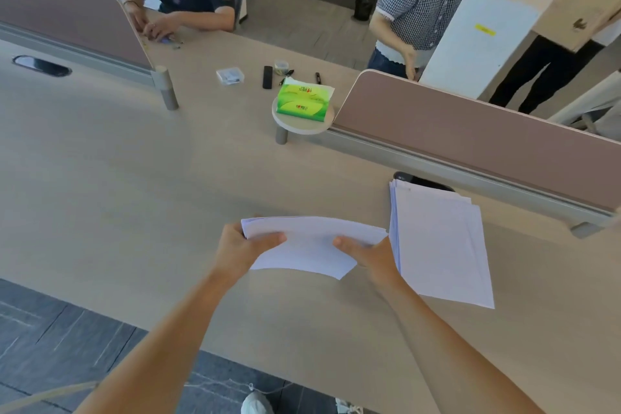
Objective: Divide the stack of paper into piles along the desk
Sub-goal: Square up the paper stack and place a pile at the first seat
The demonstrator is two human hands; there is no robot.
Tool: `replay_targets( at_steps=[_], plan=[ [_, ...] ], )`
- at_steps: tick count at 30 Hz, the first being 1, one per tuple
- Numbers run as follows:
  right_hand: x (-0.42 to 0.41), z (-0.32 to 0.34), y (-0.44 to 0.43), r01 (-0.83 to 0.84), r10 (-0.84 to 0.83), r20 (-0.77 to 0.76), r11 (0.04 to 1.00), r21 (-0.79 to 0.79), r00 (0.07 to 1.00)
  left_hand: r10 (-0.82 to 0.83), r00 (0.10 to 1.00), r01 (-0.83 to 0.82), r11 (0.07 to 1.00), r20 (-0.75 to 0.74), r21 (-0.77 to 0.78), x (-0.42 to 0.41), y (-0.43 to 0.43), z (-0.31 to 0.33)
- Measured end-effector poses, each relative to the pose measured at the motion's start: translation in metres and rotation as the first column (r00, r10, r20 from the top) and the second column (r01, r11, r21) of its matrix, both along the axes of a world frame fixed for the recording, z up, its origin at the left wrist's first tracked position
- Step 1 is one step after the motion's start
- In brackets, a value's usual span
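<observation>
sheaf of paper (309, 247) held just left of paper stack (443, 245), long axis left-right, bowed | left hand (240, 247), right hand (371, 254): fingers clamped on sheaf ends | stack flat on tabletop (134, 195), long axis front-back

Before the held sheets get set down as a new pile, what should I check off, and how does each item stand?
1. Both hands grip the sheets: left hand and right hand at opposite ends: ok.
2. Sheets clear of the stack: edges look close at the right: cannot tell.
3. Bare desk to the left for a pile: ok.
4. Stack squared: fanned at its far edge: not ok.
5. Sheets flat: bowed: not ok.
</observation>
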State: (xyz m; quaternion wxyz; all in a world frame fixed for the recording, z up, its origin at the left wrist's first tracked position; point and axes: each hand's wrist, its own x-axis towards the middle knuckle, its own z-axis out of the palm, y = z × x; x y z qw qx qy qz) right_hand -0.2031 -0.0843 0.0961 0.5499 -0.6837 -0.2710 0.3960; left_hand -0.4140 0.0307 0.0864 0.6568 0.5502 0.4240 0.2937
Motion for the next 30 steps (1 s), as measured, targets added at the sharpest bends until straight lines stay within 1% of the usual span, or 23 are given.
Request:
replay_targets(
  at_steps=[6,10,16,19,21,24,26,28,30],
  plan=[
    [-0.002,-0.001,-0.003,-0.005,0.006,-0.077,1.000,0.007,0.997,0.041,0.999,-0.040,0.998,0.022,-0.038,0.004,-0.008,-0.005],
    [-0.002,0.001,-0.001,-0.033,0.034,-0.083,0.999,0.009,0.996,0.051,0.998,-0.050,0.998,0.029,-0.034,0.008,-0.014,-0.004],
    [0.007,0.001,-0.003,-0.087,0.087,-0.071,0.996,0.006,0.994,0.162,0.985,-0.164,0.986,-0.049,-0.036,0.014,-0.019,0.000],
    [0.011,0.010,0.002,-0.162,0.162,-0.071,0.987,0.009,0.984,0.218,0.975,-0.218,0.976,-0.054,0.005,0.013,-0.020,0.011],
    [0.018,0.018,0.009,-0.229,0.230,-0.042,0.973,0.020,0.972,0.219,0.974,-0.217,0.976,-0.060,0.035,0.010,-0.020,0.024],
    [0.026,0.032,0.023,-0.304,0.300,0.078,0.952,0.045,0.951,0.205,0.972,-0.192,0.975,-0.114,0.116,0.003,-0.020,0.045],
    [0.027,0.042,0.033,-0.376,0.364,0.147,0.925,0.064,0.920,0.229,0.961,-0.206,0.967,-0.156,0.149,-0.001,-0.020,0.057],
    [0.026,0.054,0.043,-0.418,0.405,0.135,0.904,0.089,0.904,0.296,0.942,-0.271,0.949,-0.160,0.160,-0.004,-0.024,0.073],
    [0.021,0.065,0.053,-0.435,0.427,0.086,0.892,0.121,0.900,0.338,0.931,-0.310,0.932,-0.138,0.190,-0.010,-0.026,0.088]
  ],
)
